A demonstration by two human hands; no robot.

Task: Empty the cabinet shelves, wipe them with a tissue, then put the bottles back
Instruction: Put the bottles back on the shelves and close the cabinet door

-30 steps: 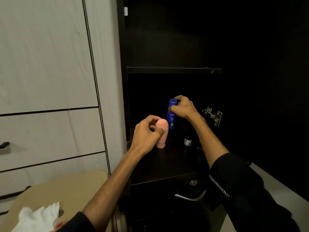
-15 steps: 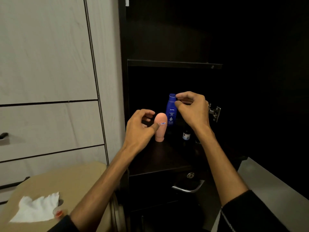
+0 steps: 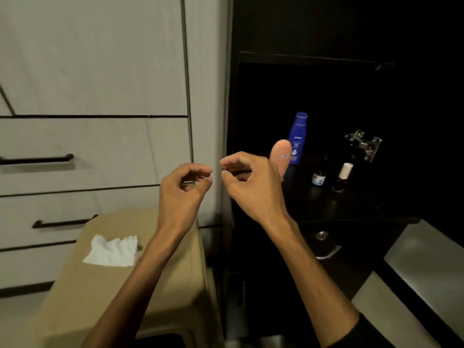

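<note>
You are in a home bedroom or dressing area: pale wardrobe drawers (image 3: pixel 82 151), dark cabinet (image 3: pixel 313 59) holding lotion bottle (image 3: pixel 297 139).

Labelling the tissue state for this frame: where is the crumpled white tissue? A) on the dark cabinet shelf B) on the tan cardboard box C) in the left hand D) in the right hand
B: the crumpled white tissue lies on top of the tan cardboard box, while the left hand and right hand hover loosely curled and hold nothing.

Pale wood-grain drawer fronts (image 3: pixel 95 151) with dark bar handles (image 3: pixel 37 159) fill the left. A tan stool (image 3: pixel 105 292) stands before them. The light is dim.
</note>
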